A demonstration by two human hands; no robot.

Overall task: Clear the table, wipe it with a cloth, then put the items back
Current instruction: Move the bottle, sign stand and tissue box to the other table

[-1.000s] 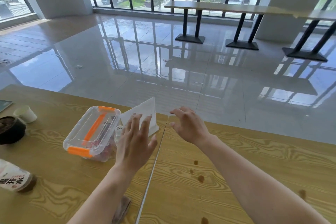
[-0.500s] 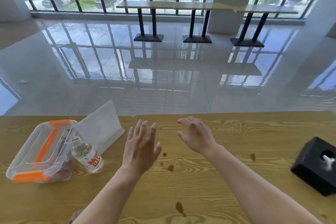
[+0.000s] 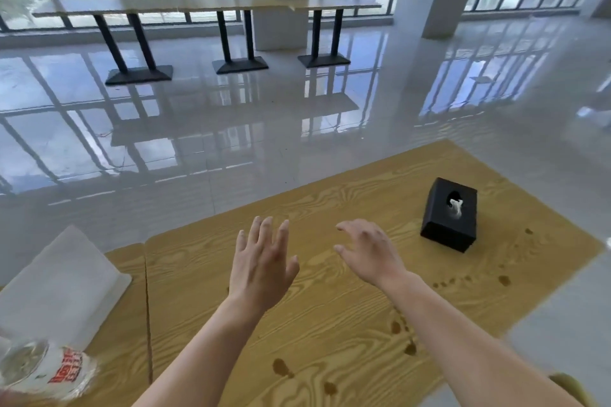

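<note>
Both hands hover above the wooden counter [image 3: 330,324] with nothing in them — the left hand [image 3: 261,269] is flat and spread, palm down, and the right hand [image 3: 370,253] is loosely arched with its fingers apart. Neither touches the surface, as far as can be seen. Beyond and to the right of the right hand stands a black tissue box [image 3: 449,215], upright, a white tissue poking from its top opening; it looks like the nearest thing to lift away. Far to the left of the left hand lie a white folded sheet [image 3: 62,287] and, nearer the person, a clear bottle [image 3: 49,373] on its side. Brown stains [image 3: 281,367] dot the wood below and right of the hands — probably the reason for wiping. Clearing seems barely started, and no cloth is visible.
</note>
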